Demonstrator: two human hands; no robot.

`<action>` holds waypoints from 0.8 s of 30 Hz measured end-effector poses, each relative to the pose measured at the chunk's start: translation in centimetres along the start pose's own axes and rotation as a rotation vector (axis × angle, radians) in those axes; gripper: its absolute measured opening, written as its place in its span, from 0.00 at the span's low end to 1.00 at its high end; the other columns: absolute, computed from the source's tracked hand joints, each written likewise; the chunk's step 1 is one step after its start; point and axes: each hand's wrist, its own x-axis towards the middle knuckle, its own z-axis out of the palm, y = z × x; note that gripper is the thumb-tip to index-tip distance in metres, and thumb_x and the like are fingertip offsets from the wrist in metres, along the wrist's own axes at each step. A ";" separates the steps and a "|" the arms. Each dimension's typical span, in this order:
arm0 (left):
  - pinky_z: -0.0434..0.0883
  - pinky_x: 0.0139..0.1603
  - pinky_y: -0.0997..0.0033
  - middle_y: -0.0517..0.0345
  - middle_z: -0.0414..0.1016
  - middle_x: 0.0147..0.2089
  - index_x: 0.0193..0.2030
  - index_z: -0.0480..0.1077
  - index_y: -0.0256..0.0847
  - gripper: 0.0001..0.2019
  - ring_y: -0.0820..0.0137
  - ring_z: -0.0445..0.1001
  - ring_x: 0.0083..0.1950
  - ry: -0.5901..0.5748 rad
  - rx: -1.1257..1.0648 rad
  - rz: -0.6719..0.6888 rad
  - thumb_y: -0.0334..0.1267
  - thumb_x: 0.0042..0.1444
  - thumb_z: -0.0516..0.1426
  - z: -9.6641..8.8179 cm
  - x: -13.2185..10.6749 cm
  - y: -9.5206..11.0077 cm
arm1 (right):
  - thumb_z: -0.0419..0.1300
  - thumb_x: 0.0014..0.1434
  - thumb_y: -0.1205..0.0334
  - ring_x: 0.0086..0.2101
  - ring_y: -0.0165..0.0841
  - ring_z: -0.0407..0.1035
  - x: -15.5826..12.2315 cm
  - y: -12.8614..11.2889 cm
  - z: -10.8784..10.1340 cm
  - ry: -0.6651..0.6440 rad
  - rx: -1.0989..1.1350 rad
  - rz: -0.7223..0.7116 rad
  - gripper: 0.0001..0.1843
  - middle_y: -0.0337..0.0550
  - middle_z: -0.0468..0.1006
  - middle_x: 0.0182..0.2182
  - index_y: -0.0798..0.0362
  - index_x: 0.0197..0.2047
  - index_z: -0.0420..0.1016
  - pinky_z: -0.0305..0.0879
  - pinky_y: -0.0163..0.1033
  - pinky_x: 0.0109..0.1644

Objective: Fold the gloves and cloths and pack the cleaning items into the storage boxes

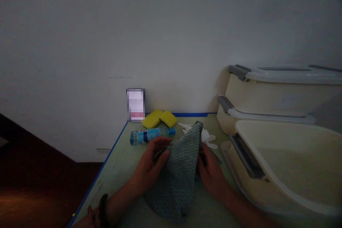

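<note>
A grey-green cloth (181, 171) with a coarse, ribbed weave stands folded to a peak between my hands, its lower part resting over the table. My left hand (149, 164) is curled at the cloth's left edge, thumb and fingers around a fold there. At the opposite edge, my right hand (211, 172) pinches the cloth, and some of its fingers are hidden behind the fabric. Just beyond my left fingers lies a clear blue bottle (149, 135) with a blue cap, on its side. White gloves (208, 138) lie partly hidden behind the cloth's peak.
Two yellow sponges (159, 118) lie near the wall, beside a phone (136, 105) propped upright. On the right stand an open cream tub (299, 156) and stacked lidded boxes (278, 94). Blue tape (107, 160) edges the green table (120, 167).
</note>
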 end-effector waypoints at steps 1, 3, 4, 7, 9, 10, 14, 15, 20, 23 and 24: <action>0.64 0.58 0.58 0.49 0.70 0.54 0.50 0.61 0.42 0.11 0.62 0.69 0.56 -0.036 0.015 -0.018 0.38 0.60 0.51 -0.1 -0.2 0.1 | 0.45 0.63 0.62 0.40 0.36 0.71 -0.1 -0.1 0.0 0.010 0.019 -0.006 0.11 0.47 0.76 0.40 0.52 0.44 0.66 0.67 0.43 0.47; 0.64 0.59 0.57 0.48 0.70 0.53 0.49 0.61 0.42 0.11 0.61 0.68 0.57 -0.100 0.078 -0.039 0.39 0.60 0.52 -0.3 -0.5 0.1 | 0.44 0.64 0.63 0.40 0.36 0.71 -0.2 -0.2 -0.1 -0.004 0.041 -0.013 0.12 0.48 0.76 0.40 0.52 0.46 0.66 0.67 0.43 0.46; 0.64 0.58 0.56 0.49 0.70 0.52 0.48 0.61 0.42 0.11 0.60 0.68 0.57 -0.119 0.126 -0.046 0.40 0.59 0.53 -0.3 -0.6 0.1 | 0.44 0.63 0.63 0.39 0.36 0.72 -0.3 -0.3 -0.1 -0.016 0.049 -0.017 0.12 0.47 0.76 0.39 0.52 0.45 0.66 0.68 0.42 0.45; 0.64 0.56 0.54 0.50 0.71 0.49 0.48 0.61 0.42 0.14 0.58 0.69 0.54 -0.141 0.282 -0.094 0.43 0.57 0.55 -0.2 -0.7 -0.1 | 0.45 0.62 0.66 0.35 0.34 0.71 -0.2 -0.5 -0.1 -0.012 0.073 -0.052 0.11 0.45 0.76 0.36 0.52 0.43 0.66 0.69 0.40 0.41; 0.64 0.57 0.53 0.49 0.70 0.49 0.48 0.61 0.42 0.16 0.56 0.68 0.54 -0.135 0.345 -0.126 0.45 0.56 0.55 -0.2 -0.7 -0.1 | 0.45 0.61 0.67 0.35 0.34 0.71 -0.1 -0.5 -0.1 0.015 0.084 -0.082 0.11 0.44 0.76 0.35 0.52 0.43 0.66 0.69 0.39 0.41; 0.63 0.57 0.53 0.49 0.70 0.50 0.49 0.61 0.42 0.16 0.56 0.68 0.54 -0.130 0.347 -0.134 0.45 0.57 0.54 -0.2 -0.8 -0.1 | 0.45 0.61 0.67 0.35 0.34 0.71 0.0 -0.5 -0.1 0.019 0.090 -0.085 0.11 0.44 0.76 0.35 0.52 0.43 0.66 0.68 0.40 0.41; 0.68 0.50 0.58 0.52 0.73 0.47 0.52 0.58 0.44 0.15 0.61 0.72 0.49 -0.079 0.209 -0.182 0.46 0.61 0.48 -0.5 -1.0 -0.1 | 0.49 0.59 0.67 0.36 0.35 0.71 0.1 -0.2 0.0 -0.038 0.160 -0.088 0.10 0.45 0.76 0.36 0.52 0.44 0.66 0.68 0.41 0.42; 0.69 0.49 0.59 0.53 0.73 0.45 0.52 0.58 0.44 0.15 0.62 0.73 0.48 -0.061 0.175 -0.188 0.46 0.61 0.48 -0.6 -1.1 -0.2 | 0.50 0.58 0.67 0.37 0.35 0.71 0.1 -0.1 0.0 -0.047 0.173 -0.095 0.11 0.46 0.76 0.37 0.52 0.45 0.65 0.68 0.42 0.43; 0.70 0.44 0.62 0.55 0.74 0.40 0.55 0.57 0.40 0.23 0.63 0.75 0.42 -0.054 0.138 -0.158 0.41 0.53 0.57 -0.9 -0.7 -0.5 | 0.47 0.62 0.64 0.43 0.36 0.70 0.1 -0.4 0.3 0.028 0.163 -0.070 0.17 0.47 0.74 0.41 0.52 0.54 0.60 0.64 0.45 0.51; 0.70 0.40 0.64 0.59 0.73 0.33 0.51 0.61 0.38 0.21 0.66 0.73 0.36 0.039 0.174 -0.111 0.40 0.52 0.59 -1.1 -0.2 -0.4 | 0.46 0.63 0.61 0.45 0.35 0.69 0.5 -1.2 0.0 0.079 0.174 -0.062 0.18 0.46 0.74 0.40 0.52 0.56 0.58 0.62 0.45 0.53; 0.70 0.41 0.64 0.60 0.73 0.33 0.50 0.62 0.39 0.19 0.67 0.73 0.36 0.077 0.166 -0.082 0.40 0.52 0.59 -1.2 -0.1 -0.4 | 0.46 0.63 0.61 0.46 0.36 0.68 0.8 -1.6 -0.2 0.113 0.181 -0.062 0.17 0.46 0.74 0.42 0.52 0.55 0.59 0.62 0.45 0.53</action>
